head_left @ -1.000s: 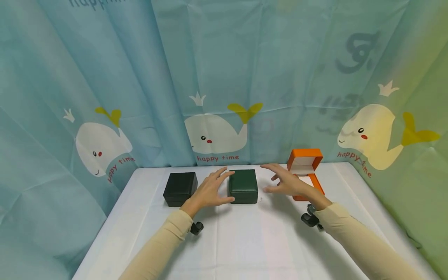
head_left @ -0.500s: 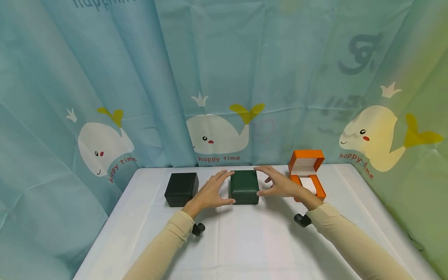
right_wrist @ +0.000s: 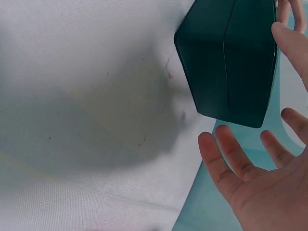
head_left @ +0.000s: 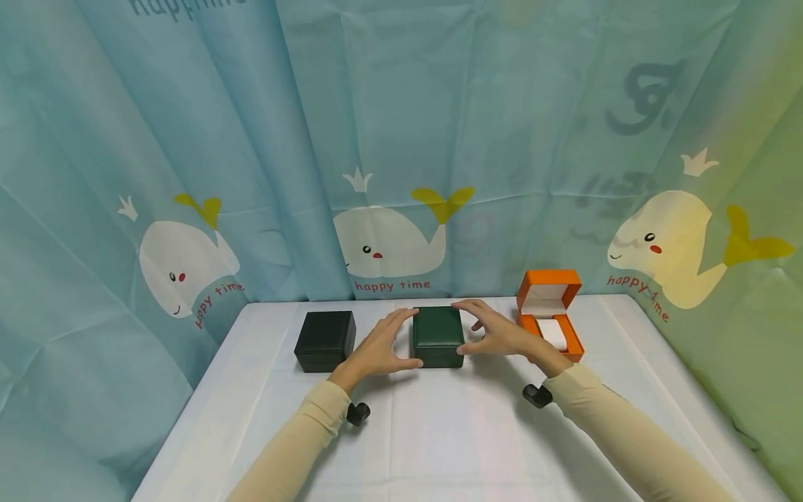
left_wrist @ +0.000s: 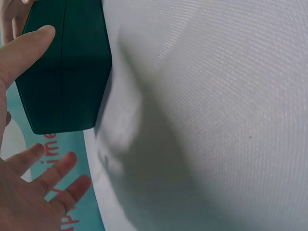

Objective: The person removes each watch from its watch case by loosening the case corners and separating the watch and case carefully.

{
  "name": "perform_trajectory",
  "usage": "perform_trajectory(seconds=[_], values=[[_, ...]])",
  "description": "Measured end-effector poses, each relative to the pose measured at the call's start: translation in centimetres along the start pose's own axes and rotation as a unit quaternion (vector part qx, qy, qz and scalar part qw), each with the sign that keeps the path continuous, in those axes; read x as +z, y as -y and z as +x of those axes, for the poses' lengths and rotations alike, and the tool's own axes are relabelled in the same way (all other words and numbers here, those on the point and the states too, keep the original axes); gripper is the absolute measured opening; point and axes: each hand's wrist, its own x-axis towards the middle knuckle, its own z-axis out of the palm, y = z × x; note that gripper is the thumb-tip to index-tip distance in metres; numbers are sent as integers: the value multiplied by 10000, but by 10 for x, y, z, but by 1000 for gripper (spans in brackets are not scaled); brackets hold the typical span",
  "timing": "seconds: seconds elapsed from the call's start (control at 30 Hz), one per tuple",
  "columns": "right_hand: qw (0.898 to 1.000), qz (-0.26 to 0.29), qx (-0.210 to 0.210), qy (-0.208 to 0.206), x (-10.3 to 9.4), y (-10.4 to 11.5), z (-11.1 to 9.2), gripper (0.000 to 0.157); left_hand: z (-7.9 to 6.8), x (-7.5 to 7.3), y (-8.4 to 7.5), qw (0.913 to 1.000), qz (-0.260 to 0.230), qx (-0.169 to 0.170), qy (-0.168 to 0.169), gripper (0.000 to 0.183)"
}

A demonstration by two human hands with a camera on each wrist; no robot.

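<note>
Head view, from the left: a blue curtain (head_left: 389, 97) with a white whale print (head_left: 188, 258) hangs behind a white table (head_left: 439, 439), where a black box (head_left: 324, 340) sits with its lid down. Beside it is the person's left hand (head_left: 378, 346) in a cream sleeve (head_left: 291, 446), a small black device (head_left: 359, 414) below the wrist. Its thumb and fingers are spread apart, the forefinger by the back edge of a green box (head_left: 438, 333) and the thumb by its front corner; from the left wrist, the thumb lies over the lid's front, other fingers splayed clear. This green box rests on the table between both hands, lid down. At its right side is the right hand (head_left: 498, 333), thumb and fingers also apart, one fingertip at the back edge and the thumb at the front corner. How firmly either hand touches, I cannot tell. Farther right, partly behind the right wrist, an orange box (head_left: 551, 277) stands with raised lid and a white cushion (head_left: 552, 335) inside.
</note>
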Motion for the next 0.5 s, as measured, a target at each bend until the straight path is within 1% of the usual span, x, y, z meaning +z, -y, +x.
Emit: perform_trajectory(seconds=[0.13, 0.33, 0.4, 0.5], values=[[9999, 35, 95, 48, 1, -1, 1, 92, 0, 1, 2, 9998, -171, -1, -30, 103], [9999, 51, -38, 87, 5, -6, 5, 93, -1, 4, 5, 9985, -550, -2, -3, 103], [9999, 90, -64, 94, 6, -7, 6, 94, -1, 5, 5, 9980, -628, -61, 28, 105], [9998, 147, 17, 120, 7, -8, 6, 94, -1, 7, 6, 9976, -676, -165, 44, 107]])
